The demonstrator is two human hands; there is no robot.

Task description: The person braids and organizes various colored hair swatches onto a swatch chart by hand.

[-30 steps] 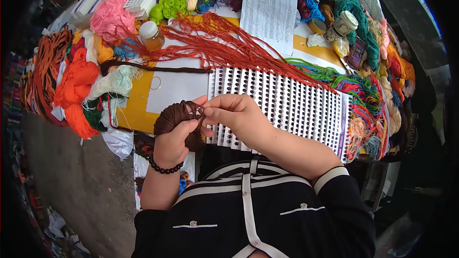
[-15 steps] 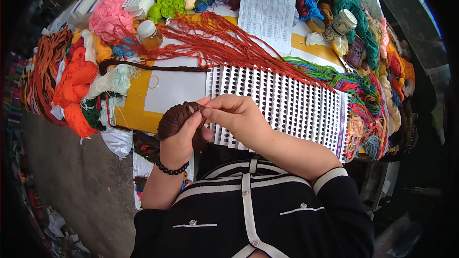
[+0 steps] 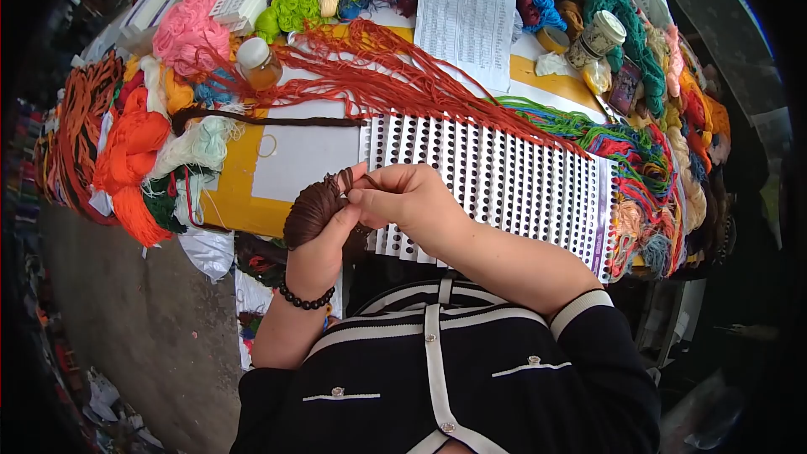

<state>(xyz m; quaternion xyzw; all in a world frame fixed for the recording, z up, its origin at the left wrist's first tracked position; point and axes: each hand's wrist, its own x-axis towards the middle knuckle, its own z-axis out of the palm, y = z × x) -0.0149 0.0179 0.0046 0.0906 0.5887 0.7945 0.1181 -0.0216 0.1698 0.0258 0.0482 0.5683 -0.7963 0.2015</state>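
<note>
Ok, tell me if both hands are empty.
No, the left hand holds a brown yarn bundle, pinched by the right hand.

You wear a black cardigan (image 3: 437,387) with cream trim at the placket, chest seam and pocket welts. Pale buttons (image 3: 433,339) run down the centre. The right cuff (image 3: 580,309) has a cream band. A black bead bracelet (image 3: 304,300) sits below your left hand (image 3: 318,254).

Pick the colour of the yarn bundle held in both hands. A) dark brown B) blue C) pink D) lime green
A: the left hand grips a brown yarn bundle and the right hand pinches its strands, in front of the white perforated board.
</note>
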